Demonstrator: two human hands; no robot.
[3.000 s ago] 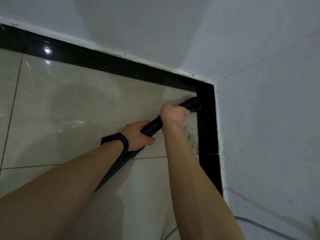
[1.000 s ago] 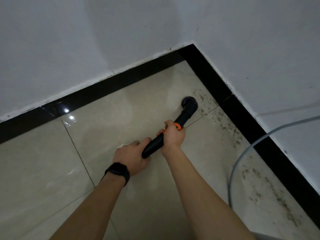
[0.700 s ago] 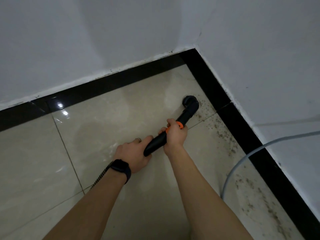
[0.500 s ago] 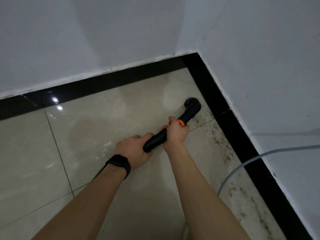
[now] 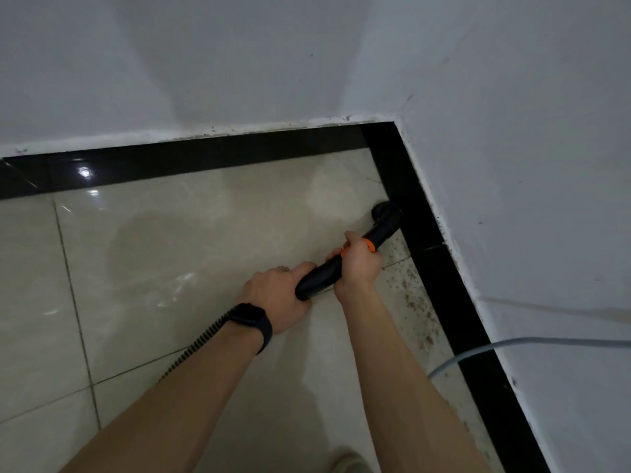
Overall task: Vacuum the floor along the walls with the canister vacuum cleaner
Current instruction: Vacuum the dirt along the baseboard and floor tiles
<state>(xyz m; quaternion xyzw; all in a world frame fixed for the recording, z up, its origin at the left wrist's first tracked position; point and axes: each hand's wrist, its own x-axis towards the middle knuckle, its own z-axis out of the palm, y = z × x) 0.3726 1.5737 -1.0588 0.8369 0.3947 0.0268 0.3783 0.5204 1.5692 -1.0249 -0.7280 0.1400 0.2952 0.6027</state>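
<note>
Black vacuum wand (image 5: 321, 275), left hand (image 5: 276, 295) curled round its rear and right hand (image 5: 358, 266) gripping by the orange collar (image 5: 369, 246), slants low so its nozzle (image 5: 386, 212) meets the floor (image 5: 170, 254) against the dark skirting (image 5: 425, 233), beside scattered grit (image 5: 415, 302).

Right of and beyond the grip, the black skirting (image 5: 440, 268) and white wall (image 5: 529, 199) block passage. Left of the grip lies open floor (image 5: 170, 261). A grey cable (image 5: 512, 344) crosses rearward right.
</note>
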